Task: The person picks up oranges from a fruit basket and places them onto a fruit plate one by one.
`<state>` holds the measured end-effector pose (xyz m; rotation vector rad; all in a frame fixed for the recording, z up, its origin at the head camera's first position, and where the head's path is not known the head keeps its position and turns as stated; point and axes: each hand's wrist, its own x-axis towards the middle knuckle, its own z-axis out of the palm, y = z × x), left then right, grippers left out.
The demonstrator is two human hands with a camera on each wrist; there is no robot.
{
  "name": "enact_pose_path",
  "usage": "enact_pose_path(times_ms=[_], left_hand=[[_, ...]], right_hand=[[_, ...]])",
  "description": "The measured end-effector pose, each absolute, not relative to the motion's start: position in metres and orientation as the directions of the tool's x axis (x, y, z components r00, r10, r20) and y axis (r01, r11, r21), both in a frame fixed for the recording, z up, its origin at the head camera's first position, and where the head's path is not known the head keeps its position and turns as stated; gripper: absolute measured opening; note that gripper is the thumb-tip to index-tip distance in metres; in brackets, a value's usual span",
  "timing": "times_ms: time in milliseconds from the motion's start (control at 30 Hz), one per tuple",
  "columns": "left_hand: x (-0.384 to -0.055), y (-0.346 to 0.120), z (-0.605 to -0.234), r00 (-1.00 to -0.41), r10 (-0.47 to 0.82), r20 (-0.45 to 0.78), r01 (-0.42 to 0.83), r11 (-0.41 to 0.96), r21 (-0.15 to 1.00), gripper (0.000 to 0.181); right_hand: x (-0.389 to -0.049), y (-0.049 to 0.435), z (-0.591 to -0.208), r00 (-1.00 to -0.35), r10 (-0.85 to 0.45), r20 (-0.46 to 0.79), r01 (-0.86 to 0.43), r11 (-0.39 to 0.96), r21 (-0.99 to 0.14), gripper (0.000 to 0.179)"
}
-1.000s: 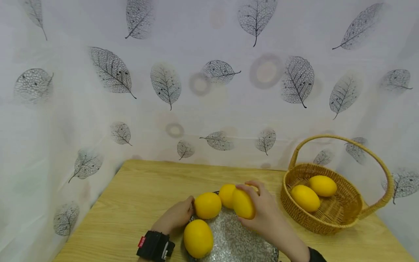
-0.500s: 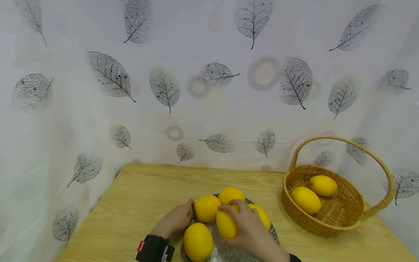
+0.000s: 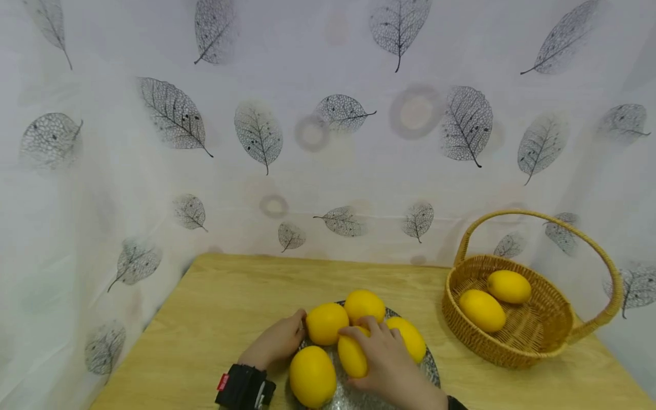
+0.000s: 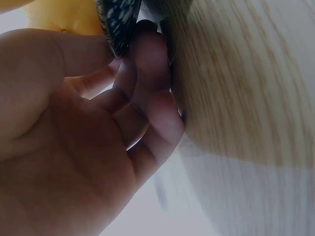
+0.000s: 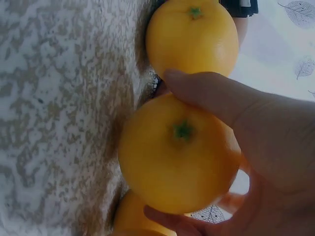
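Note:
A round, grey speckled plate (image 3: 432, 367) bears several yellow-orange oranges, among them one at front left (image 3: 312, 376) and one at the back (image 3: 364, 306). My left hand (image 3: 277, 343) grips the plate's left edge; in the left wrist view the thumb and curled fingers pinch its dark rim (image 4: 118, 22). My right hand (image 3: 385, 359) holds an orange (image 5: 177, 157) with a green stem end, thumb on one side and fingers on the other. That orange sits low at the plate's surface, amid the others. The right hand covers part of the plate and of the orange behind it (image 3: 408, 340).
A wicker basket (image 3: 492, 350) with a tall arched handle stands to the right of the plate, two oranges (image 3: 482, 310) lying inside. The wooden table (image 3: 246, 285) ends at a pale curtain (image 3: 359, 171) printed with leaves. A black band (image 3: 243, 387) is on the left wrist.
My right hand has carried its orange left and down over the plate, and the orange at the plate's right has come into view. My left hand has stayed at the rim.

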<state>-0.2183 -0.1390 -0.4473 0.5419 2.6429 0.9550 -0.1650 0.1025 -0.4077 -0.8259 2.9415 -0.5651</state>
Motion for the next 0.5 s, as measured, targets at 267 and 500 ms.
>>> enact_pose_path(times_ms=[267,500], left_hand=[[-0.2156,-0.1381,-0.4423,-0.889,0.44,-0.124,0.253,0.699,0.669,0.014],[-0.2163,-0.1397,-0.4436,-0.89,0.44,-0.124,0.252,0.698,0.67,0.014]], right_hand=[[-0.1618,0.1021,-0.4098,-0.825,-0.562,0.062,-0.543,0.756,-0.367,0.077],[-0.1593,0.1022,-0.4044,-0.809,-0.584,0.061,-0.559,0.734,-0.387,0.075]])
